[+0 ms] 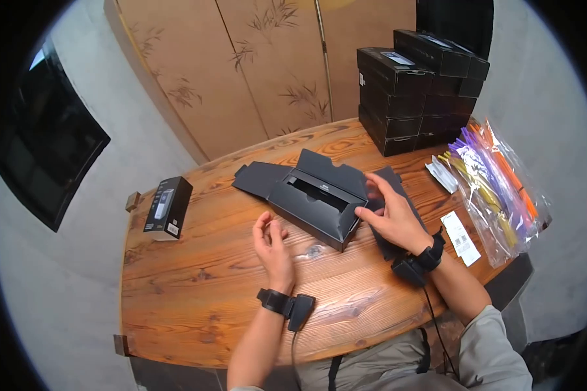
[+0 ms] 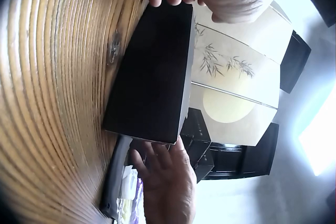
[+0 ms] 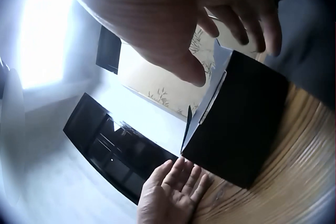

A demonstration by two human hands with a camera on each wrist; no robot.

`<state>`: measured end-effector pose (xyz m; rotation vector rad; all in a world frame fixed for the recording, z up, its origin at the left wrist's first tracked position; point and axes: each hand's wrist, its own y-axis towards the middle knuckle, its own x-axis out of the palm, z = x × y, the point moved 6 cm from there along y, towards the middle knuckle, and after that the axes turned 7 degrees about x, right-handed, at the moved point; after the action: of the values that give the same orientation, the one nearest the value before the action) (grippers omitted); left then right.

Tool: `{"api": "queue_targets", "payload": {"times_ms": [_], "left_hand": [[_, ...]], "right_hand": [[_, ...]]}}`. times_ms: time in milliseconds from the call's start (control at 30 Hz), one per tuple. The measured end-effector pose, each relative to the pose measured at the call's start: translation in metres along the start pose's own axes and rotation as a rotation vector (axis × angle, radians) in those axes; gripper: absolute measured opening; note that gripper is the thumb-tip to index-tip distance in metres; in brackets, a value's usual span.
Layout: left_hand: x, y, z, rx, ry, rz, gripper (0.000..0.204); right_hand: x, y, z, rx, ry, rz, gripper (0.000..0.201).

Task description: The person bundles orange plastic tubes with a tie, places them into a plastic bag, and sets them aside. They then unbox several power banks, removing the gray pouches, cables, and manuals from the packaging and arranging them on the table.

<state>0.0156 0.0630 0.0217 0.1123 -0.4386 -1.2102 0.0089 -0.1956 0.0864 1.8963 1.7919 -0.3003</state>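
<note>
An opened black box [image 1: 313,212] lies at the middle of the wooden table, flaps spread, a slotted insert showing inside. My right hand [image 1: 398,218] is at its right end, thumb by the near corner and fingers over the raised flap; contact cannot be told. Beside the box's left front stands my left hand [image 1: 274,251], palm toward it, fingers loosely bent and holding nothing. In the left wrist view the box's dark side [image 2: 149,71] lies between both hands. The right wrist view shows the right fingers spread above the box [image 3: 236,119].
Another black box [image 1: 168,208] stands at the table's left. Stacked black boxes [image 1: 404,98] rise at the back right. Bagged colourful sticks [image 1: 496,189], a small packet [image 1: 442,174] and a white label [image 1: 460,238] lie at the right. A dark flat piece [image 1: 388,244] lies under the right hand.
</note>
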Motion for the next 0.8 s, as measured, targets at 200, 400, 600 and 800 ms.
{"api": "queue_targets", "payload": {"times_ms": [200, 400, 600, 800], "left_hand": [[0.002, -0.001, 0.001, 0.002, 0.077, -0.008, 0.049], [0.002, 0.006, -0.005, -0.009, 0.083, -0.167, 0.055], [0.008, 0.006, -0.005, -0.051, 0.072, -0.237, 0.056], [0.010, 0.004, 0.006, -0.092, 0.010, -0.192, 0.059]], "right_hand": [[0.015, -0.008, -0.003, -0.091, 0.049, -0.057, 0.037], [0.025, -0.017, -0.006, -0.121, 0.140, -0.129, 0.019], [0.022, -0.020, -0.006, -0.104, 0.191, -0.092, 0.012], [0.018, -0.027, -0.010, -0.183, 0.159, -0.009, 0.013]]}}
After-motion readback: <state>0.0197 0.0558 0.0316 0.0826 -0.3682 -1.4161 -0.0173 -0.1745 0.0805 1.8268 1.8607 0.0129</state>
